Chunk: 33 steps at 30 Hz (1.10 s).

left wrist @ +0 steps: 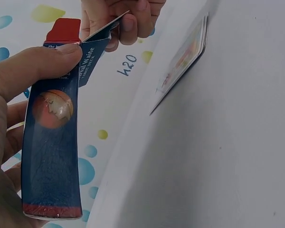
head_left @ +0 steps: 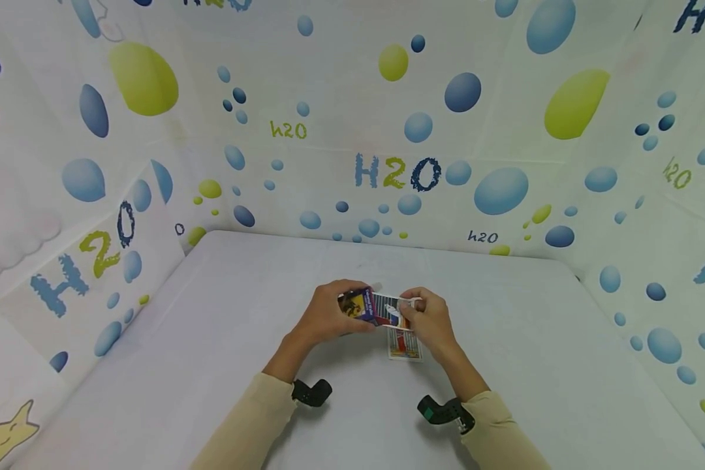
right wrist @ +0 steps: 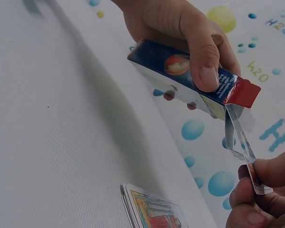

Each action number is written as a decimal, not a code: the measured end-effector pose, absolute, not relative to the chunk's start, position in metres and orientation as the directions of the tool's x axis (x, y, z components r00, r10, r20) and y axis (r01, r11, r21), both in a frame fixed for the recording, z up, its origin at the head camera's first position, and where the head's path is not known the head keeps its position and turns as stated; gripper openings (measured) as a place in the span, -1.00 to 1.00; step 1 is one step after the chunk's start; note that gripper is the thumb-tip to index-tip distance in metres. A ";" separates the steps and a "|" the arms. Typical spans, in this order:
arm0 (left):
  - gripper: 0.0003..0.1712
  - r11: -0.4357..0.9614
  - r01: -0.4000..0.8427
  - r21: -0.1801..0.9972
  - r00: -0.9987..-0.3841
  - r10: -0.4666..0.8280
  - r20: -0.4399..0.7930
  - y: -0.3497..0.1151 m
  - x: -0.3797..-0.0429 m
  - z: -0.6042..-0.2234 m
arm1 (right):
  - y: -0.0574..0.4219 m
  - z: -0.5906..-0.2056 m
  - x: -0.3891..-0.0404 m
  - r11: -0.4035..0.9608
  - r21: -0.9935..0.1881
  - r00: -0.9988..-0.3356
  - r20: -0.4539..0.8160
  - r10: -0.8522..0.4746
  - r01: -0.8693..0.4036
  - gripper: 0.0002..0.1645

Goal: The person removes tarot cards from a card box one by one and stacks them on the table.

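My left hand (head_left: pixel 323 314) grips a dark blue tarot card box (left wrist: pixel 52 161), thumb on its narrow side near the open end. The red side flap (left wrist: pixel 64 29) of the box sticks out, and the larger lid flap hangs bent. Between thumb and fingers, my right hand (head_left: pixel 433 321) pinches a tarot card (head_left: pixel 390 312) at the box's mouth; whether several are stacked there, I cannot tell. Below both hands a small stack of tarot cards (head_left: pixel 405 346) lies face up on the table, a red figure showing on top.
The white-covered table (head_left: pixel 211 365) spreads around the hands. Behind it and at both sides hang white sheets (head_left: pixel 341 85) printed with blue and green drops and H2O lettering. Dark wrist cameras (head_left: pixel 313 393) are strapped on both forearms.
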<state>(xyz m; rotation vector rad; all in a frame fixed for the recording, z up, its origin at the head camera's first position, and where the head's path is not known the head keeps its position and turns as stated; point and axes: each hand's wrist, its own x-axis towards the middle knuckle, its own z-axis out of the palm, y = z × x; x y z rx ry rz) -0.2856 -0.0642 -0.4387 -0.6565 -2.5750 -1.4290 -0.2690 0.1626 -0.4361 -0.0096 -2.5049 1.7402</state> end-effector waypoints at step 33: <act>-0.23 0.452 0.481 0.752 -0.872 0.335 0.357 -0.065 -0.288 -0.440 | 0.164 -0.437 -0.269 0.260 -0.955 -0.988 0.153 0.027 -0.141 -0.85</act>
